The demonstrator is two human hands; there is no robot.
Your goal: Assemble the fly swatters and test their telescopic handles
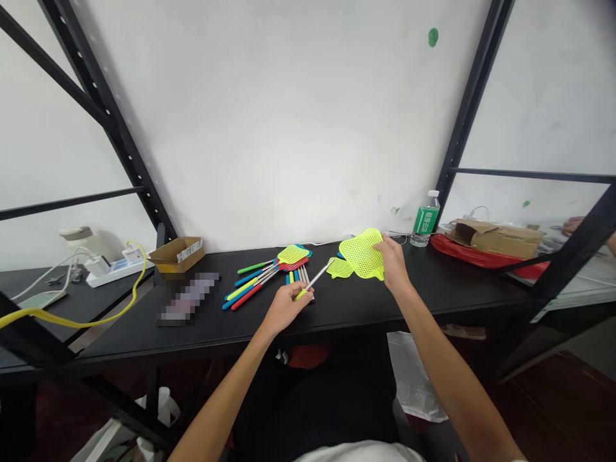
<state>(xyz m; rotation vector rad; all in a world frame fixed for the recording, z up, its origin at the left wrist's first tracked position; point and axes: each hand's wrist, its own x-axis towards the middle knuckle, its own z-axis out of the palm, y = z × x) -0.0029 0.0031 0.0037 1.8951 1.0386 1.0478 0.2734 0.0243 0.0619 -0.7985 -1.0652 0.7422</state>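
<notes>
My left hand (287, 307) is closed round the yellow-green grip of a metal fly swatter handle (318, 276), its bare rod end pointing up and right. In my right hand (392, 260) I pinch a yellow-green perforated fly swatter head (363, 253) by its right edge, raised above the black table. Rod and head are apart. Beneath it lies another yellow-green swatter head (341, 268). Several loose handles (303, 274) with blue and yellow grips lie just behind my left hand. Left of them, assembled fly swatters (260, 282) with green, blue, yellow and red grips lie fanned out.
On the black table (216, 333) stand an open cardboard box (178, 255) at left and a water bottle (425, 219) at right. A yellow cable (129, 301) and power strip (118, 269) are far left. Black shelf posts (469, 102) flank the table. Another person's hand (572, 224) shows far right.
</notes>
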